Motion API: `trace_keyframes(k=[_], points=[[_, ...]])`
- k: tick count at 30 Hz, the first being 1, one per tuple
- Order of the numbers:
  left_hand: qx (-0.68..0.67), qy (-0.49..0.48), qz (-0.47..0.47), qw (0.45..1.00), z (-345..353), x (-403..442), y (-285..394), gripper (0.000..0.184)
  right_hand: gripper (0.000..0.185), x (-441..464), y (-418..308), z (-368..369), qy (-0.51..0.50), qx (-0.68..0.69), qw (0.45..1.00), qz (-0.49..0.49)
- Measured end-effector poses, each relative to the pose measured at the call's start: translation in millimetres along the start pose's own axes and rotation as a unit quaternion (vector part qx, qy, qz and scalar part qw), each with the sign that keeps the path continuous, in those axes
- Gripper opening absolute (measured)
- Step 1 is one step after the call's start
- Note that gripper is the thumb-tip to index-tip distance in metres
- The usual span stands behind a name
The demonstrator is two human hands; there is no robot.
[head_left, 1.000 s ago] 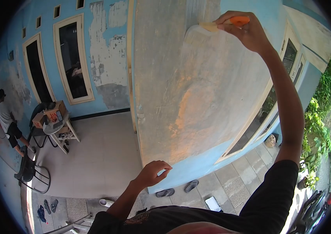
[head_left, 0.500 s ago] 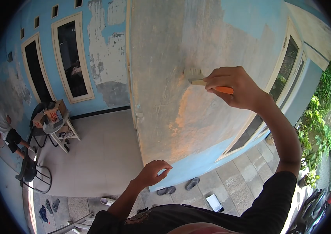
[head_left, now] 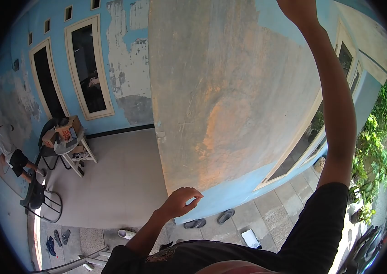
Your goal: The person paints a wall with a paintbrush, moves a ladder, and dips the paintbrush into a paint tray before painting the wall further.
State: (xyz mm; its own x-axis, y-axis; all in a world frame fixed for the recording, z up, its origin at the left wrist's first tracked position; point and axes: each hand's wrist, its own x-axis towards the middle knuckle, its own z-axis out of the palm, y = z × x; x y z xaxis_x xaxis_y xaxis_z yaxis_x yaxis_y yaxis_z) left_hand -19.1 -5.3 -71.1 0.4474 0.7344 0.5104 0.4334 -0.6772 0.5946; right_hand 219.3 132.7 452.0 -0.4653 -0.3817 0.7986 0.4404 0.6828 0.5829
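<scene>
The wall in front of me (head_left: 189, 91) is grey and scraped, with an orange stain low in its middle and blue paint around its right and lower parts. At the top edge of the view my right hand (head_left: 297, 10) is raised near the wall's upper right. Its fingers are cut off by the frame, and no brush shows. Low at the wall's bottom left corner hovers my left hand (head_left: 180, 202), its fingers curled in with nothing visible in them.
At the left a person (head_left: 5, 146) faces another wall, near a black chair (head_left: 33, 194) and a small table (head_left: 68, 145) bearing boxes (head_left: 69, 128). Below are dark sandals (head_left: 195, 223) and a white-faced flat object (head_left: 250, 239). Plants (head_left: 370, 155) grow at the right.
My right hand came down the wall with the orange-handled brush, then rose to the top edge, taking the brush out of view. My left hand has barely moved.
</scene>
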Motion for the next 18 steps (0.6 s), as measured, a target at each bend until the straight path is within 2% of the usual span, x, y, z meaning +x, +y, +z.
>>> trace_keyframes(k=[1,2,3,5,6,9,10,12,13,14,15,16,17,18], points=[[0.002,0.003,-0.001,1.0,0,0,2,0.015,0.006,-12,-11,4,-0.004,-0.012,0.999,-0.04],[0.004,0.007,-0.003,1.0,1,0,3,0.015,0.006,-28,-33,5,-0.065,0.04,0.997,0.012],[0.005,0.01,-0.005,1.0,2,1,3,0.015,0.009,-60,-31,17,-0.088,-0.004,0.993,-0.081],[0.001,0.008,-0.005,1.0,3,-2,5,0.015,0.02,-101,-68,17,-0.147,0.02,0.985,-0.09],[0.003,0.011,-0.006,1.0,3,-2,6,0.015,0.028,-115,-88,11,-0.199,0.089,0.976,-0.024],[0.007,0.01,-0.028,1.0,7,-2,11,0.015,0.012,-118,-113,-10,-0.334,0.218,0.915,0.065],[0.009,0.014,-0.023,1.0,10,-1,12,0.015,0.012,-116,-108,-10,-0.334,0.221,0.914,0.063],[0.014,0.018,-0.019,1.0,15,0,16,0.015,0.008,-106,-80,-3,-0.366,0.275,0.877,0.143],[0.015,0.023,-0.017,0.999,19,2,19,0.015,0.004,-100,-57,5,-0.331,0.237,0.905,0.125],[0.015,0.029,-0.015,0.999,22,3,21,0.015,0.005,-82,-42,4,-0.343,0.157,0.914,0.148],[0.017,0.031,-0.016,0.999,25,4,23,0.015,0.011,-70,-17,8,-0.281,0.144,0.942,0.112],[0.014,0.034,-0.022,0.999,28,5,25,0.015,0.014,-56,18,6,-0.241,0.108,0.964,0.032],[0.01,0.037,-0.029,0.999,31,5,27,0.015,0.007,-17,6,-15,-0.236,0.184,0.941,0.155],[0.012,0.04,-0.032,0.999,34,6,28,0.015,0.008,-1,19,-21,-0.169,0.172,0.964,0.115]])
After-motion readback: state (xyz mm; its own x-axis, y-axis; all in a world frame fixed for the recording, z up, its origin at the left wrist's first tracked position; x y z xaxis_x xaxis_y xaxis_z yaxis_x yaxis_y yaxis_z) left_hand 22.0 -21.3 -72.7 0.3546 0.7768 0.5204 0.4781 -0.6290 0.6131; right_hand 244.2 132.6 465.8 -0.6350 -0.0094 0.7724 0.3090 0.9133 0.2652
